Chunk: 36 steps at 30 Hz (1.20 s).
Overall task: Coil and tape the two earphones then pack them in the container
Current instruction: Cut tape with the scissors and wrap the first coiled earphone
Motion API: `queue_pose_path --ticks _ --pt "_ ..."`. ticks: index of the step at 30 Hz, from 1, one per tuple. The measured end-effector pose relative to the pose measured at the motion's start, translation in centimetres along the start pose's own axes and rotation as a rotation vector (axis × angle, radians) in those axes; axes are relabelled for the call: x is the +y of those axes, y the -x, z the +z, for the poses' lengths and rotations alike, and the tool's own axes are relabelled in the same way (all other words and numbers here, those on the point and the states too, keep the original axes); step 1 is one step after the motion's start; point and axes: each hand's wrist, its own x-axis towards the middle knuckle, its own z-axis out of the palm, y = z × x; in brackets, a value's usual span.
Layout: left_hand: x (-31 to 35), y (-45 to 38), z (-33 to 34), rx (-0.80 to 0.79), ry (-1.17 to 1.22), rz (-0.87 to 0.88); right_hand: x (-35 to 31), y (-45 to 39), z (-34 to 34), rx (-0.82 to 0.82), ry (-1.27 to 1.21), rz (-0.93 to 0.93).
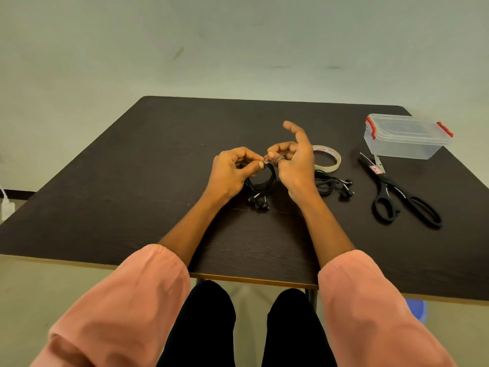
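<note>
Dark bench (132, 181), pale wall. Two earphones: one (260, 185) pinched by both hands (231, 172) (295, 165), one (333, 185) beside tape roll (328, 157). One scissors (397, 194), one container (407, 136).

Both hands (262, 168) raised, fingertips pinched together

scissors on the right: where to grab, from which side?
Take the scissors by the black handle loops at the near end, coming from above on the near right. They lie flat, blades pointing away toward the container, so the loops face the right hand.
</note>
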Motion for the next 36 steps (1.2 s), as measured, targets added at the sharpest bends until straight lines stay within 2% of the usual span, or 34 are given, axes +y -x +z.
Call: queue_pose_path --ticks 3,9,16,19,22,25,28,31,36 --pt "0.0 0.0 0.0 0.025 0.008 -0.034 -0.2 -0.3 -0.1 -0.009 -0.010 -0.018" --pt "-0.2 -0.1 0.2 0.135 0.084 -0.162 -0.9 0.5 -0.2 -0.136 0.176 -0.302" --pt "0.6 -0.2 0.3 0.218 0.360 -0.313 -1.6 1.1 -0.7 -0.206 0.326 -0.467" --pt "0.6 -0.4 0.0 0.240 0.430 -0.345 -1.8 1.3 -0.8 -0.297 0.441 -0.519" --pt "0.6 -0.2 0.0 0.232 0.423 -0.330 -1.8 1.4 -1.0 -0.288 0.403 -0.474" --pt "0.6 0.0 0.1 0.230 0.425 -0.302 -1.6 1.1 -1.4 -0.119 0.092 -0.356" --pt "0.4 -0.1 0.0 0.205 0.404 -0.247 -1.1 0.4 -1.3 0.035 0.094 -0.276" --pt "0.5 0.0 -0.2 0.171 0.388 -0.206 -0.3 0.2 -0.9 -0.056 0.283 -0.249" --pt "0.4 0.1 -0.4 0.146 0.302 -0.179 -0.1 0.3 -0.9 -0.213 0.455 -0.310"
